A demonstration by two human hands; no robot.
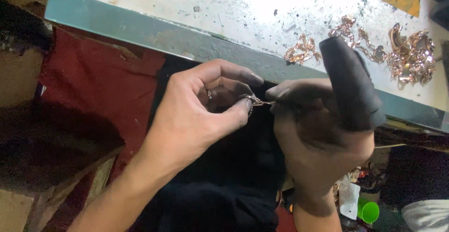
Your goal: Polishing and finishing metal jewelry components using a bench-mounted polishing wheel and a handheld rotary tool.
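Both hands pinch a small chain piece (pixel 255 101) just below the bench edge (pixel 196 45).
L hand (pixel 196 115) & soot-dark R hand (pixel 318 129), w/ black rubbery thumb cot (pixel 351 89), each close fingertips on the gold-tone links, over a dark cloth lap. Scuffed white benchtop (pixel 234 7) lies open at centre; tangled gold-tone chains (pixel 407 56) crowd its R side, well apart.

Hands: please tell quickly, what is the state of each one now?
Left hand: closed, pinching the small gold-coloured metal chain piece.
Right hand: closed, pinching the same piece's other end.
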